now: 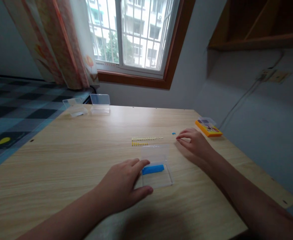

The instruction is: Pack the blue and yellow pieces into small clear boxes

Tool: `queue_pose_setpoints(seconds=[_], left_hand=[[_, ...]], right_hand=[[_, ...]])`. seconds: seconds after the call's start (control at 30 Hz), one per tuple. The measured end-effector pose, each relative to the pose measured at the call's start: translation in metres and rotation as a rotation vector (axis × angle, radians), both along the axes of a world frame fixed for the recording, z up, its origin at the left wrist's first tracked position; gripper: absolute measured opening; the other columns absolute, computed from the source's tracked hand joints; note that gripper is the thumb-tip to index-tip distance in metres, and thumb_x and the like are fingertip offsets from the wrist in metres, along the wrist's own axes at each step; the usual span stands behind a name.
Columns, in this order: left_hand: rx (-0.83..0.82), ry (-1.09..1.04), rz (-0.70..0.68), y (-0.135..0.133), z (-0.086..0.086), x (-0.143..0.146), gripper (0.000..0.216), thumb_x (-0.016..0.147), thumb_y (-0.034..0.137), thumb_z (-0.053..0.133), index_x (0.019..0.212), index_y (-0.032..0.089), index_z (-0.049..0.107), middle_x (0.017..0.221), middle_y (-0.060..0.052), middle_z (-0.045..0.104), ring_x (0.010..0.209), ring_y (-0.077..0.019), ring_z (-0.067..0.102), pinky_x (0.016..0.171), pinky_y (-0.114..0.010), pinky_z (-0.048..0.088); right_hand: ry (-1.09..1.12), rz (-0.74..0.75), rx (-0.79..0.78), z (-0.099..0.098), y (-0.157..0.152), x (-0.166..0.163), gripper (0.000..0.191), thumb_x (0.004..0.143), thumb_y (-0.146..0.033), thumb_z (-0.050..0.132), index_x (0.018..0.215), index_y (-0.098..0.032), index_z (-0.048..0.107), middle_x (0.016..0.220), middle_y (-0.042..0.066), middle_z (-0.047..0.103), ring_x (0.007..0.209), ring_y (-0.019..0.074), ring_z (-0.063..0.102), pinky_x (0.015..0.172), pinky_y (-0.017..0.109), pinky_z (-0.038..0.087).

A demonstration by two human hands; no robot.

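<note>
Pale wood-grain table [61,160] in the foreground, both bare hands resting on it. Left hand [122,186] nearest, spread flat and open, fingertips against the left edge of a shallow clear plastic rectangular box [157,166], thumb along its near corner; nothing gripped. Inside the box, a bundle of bright blue plastic sticks [153,169] lying crosswise, just beside the left fingertips. Right hand [195,143] a little farther off to the right, palm down, fingers loosely extended toward the left, holding nothing, fingertips near a tiny blue piece [174,133] on the tabletop; touching or apart, impossible to tell. Just beyond the box, two short rows of small pieces: a row of yellow ones [139,144] nearer, a longer row of cream-coloured ones [148,138] behind it. Right of the right hand, near the table edge, a flat orange rectangular box [208,128] with a clear lid. At the far left corner, two empty-looking clear plastic containers [100,103] side by side. Behind, a barred window [133,33] with a patterned curtain [51,43], a checked bed cover [16,110] at left.
</note>
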State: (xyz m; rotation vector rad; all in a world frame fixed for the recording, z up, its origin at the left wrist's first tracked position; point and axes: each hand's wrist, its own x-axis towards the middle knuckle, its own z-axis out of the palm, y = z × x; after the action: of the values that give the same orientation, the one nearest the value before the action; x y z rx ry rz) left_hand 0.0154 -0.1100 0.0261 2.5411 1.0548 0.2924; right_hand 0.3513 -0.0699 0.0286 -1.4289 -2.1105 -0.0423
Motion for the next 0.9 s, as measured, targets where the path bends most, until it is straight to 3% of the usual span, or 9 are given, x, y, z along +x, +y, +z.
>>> queue_pose_setpoints(seconds=[0.1,0.17,0.27,0.5,0.9], left_hand=[[-0.003,-0.002,-0.001,-0.001,0.000,0.001,0.061,0.085,0.047,0.070,0.139,0.022,0.055,0.122,-0.010,0.070,0.111,-0.0330,0.066,0.096,-0.047,0.053],[-0.005,-0.004,-0.002,0.000,0.000,0.001,0.061,0.085,0.046,0.070,0.139,0.022,0.056,0.122,-0.010,0.069,0.111,-0.0327,0.067,0.096,-0.048,0.053],[-0.005,-0.004,0.001,0.000,0.000,0.002,0.060,0.084,0.045,0.071,0.138,0.022,0.056,0.120,-0.009,0.070,0.110,-0.0325,0.067,0.095,-0.047,0.053],[0.016,-0.005,-0.002,0.001,-0.002,0.002,0.061,0.084,0.046,0.072,0.137,0.021,0.057,0.119,-0.010,0.070,0.109,-0.0335,0.067,0.093,-0.048,0.054],[0.003,-0.003,-0.004,-0.001,0.000,0.003,0.060,0.085,0.046,0.071,0.138,0.021,0.056,0.121,-0.010,0.070,0.109,-0.0339,0.067,0.093,-0.050,0.054]], right_hand=[[0.153,0.259,-0.147,0.028,-0.027,-0.009,0.016,0.095,-0.029,0.066,0.092,-0.020,0.079,0.087,0.006,0.072,0.075,0.0159,0.063,0.064,0.027,0.048],[0.169,0.416,-0.212,0.039,-0.044,-0.023,0.015,0.097,-0.028,0.067,0.093,-0.020,0.079,0.083,0.004,0.070,0.074,0.0139,0.063,0.064,0.024,0.047],[0.122,0.534,-0.299,0.038,-0.057,-0.047,0.016,0.098,-0.025,0.064,0.094,-0.019,0.079,0.083,0.004,0.070,0.075,0.0131,0.063,0.069,0.024,0.048],[-0.046,0.450,-0.392,0.014,-0.055,-0.068,0.012,0.090,-0.017,0.068,0.087,-0.021,0.078,0.081,0.001,0.068,0.075,0.0132,0.060,0.070,0.025,0.041],[-0.217,0.380,-0.356,0.019,-0.062,-0.074,0.014,0.089,-0.015,0.066,0.083,-0.022,0.077,0.079,0.001,0.065,0.079,0.0154,0.055,0.072,0.028,0.037]])
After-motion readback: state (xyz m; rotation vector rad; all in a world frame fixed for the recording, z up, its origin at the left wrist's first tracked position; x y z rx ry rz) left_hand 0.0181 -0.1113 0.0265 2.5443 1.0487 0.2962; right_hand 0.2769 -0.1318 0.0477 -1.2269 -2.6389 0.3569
